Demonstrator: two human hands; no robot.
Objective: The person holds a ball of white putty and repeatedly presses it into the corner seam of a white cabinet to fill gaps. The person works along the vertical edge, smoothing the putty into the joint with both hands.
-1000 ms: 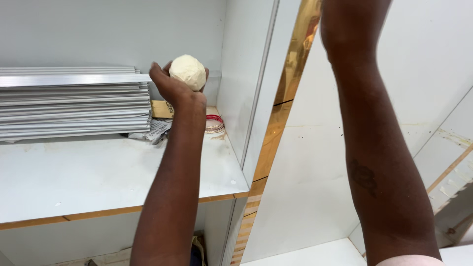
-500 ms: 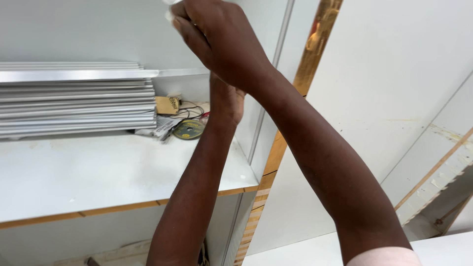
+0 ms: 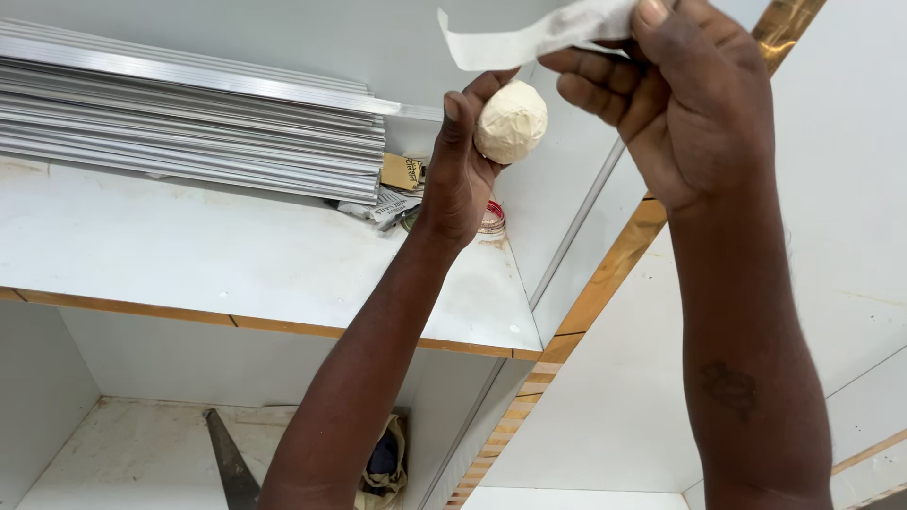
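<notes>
Gripping the pale ball of tape (image 3: 511,122) in my left hand (image 3: 460,179), I hold it above the white shelf (image 3: 208,264), fingers curled behind it. My right hand (image 3: 694,104) pinches the loose strip (image 3: 529,38) close above the ball. Its far end is cut off behind my fingers. Round, cream, wrinkled, the ball looks tightly wound. Metal strips (image 3: 179,113) are stacked on the shelf.

Small tan box (image 3: 401,172) with dark print, far on the shelf (image 3: 189,264), against the metal strips' right end; crumpled printed wrapper (image 3: 383,207) just nearer, touching it.
</notes>
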